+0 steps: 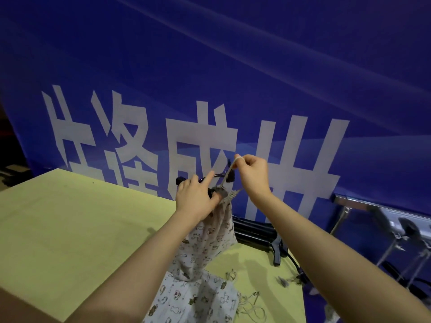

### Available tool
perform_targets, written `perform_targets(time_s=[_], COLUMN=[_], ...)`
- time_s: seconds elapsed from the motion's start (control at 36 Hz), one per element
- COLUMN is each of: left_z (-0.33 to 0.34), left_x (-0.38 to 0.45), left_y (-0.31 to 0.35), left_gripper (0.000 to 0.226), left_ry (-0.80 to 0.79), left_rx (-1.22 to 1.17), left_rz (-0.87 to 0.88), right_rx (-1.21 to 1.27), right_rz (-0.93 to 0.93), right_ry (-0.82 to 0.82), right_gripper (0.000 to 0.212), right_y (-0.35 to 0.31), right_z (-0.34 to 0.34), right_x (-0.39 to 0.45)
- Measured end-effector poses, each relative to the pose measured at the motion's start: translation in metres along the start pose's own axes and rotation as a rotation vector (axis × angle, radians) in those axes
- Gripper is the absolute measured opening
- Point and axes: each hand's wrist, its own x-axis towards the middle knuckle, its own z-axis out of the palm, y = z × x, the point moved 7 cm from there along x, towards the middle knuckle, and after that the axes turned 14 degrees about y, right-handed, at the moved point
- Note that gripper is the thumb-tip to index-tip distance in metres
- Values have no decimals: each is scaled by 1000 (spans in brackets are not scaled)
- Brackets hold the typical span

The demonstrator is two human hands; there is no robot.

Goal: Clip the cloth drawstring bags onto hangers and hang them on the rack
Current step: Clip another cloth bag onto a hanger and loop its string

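Observation:
A white cloth drawstring bag (210, 236) with a small animal print hangs in the air above the table. My left hand (198, 197) grips its gathered top together with a black clip hanger (180, 181). My right hand (253, 174) pinches the bag's pale drawstring (227, 176) and holds it up and taut. A second printed bag (186, 297) lies flat on the yellow-green table (70, 229) below. The metal rack (363, 205) stands at the right.
A stack of black hangers (256, 231) lies at the table's far edge, with a black clamp (278, 250) beside it. Loose metal clips (254, 296) lie on the table near the flat bag. More clips (401, 238) hang under the rack. A blue banner (210, 78) fills the background.

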Motion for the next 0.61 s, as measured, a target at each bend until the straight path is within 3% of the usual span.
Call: perform_targets(time_s=[0.25, 0.39, 0.5, 0.61], left_z=[2, -5, -1, -1], left_x=[-10, -6, -6, -7], left_y=[4, 10, 15, 22], left_gripper=[29, 45, 25, 35], left_ry=[-68, -61, -43, -1], left_rx=[-158, -122, -91, -211], left_rz=[-9, -35, 11, 37], right_rx=[-105, -102, -54, 24], right_rz=[10, 18, 9, -33], right_ry=[76, 97, 59, -29], right_gripper=[40, 38, 38, 40], right_y=[15, 19, 14, 1], right_z=[-10, -14, -12, -6], right_x=[10, 8, 7, 5])
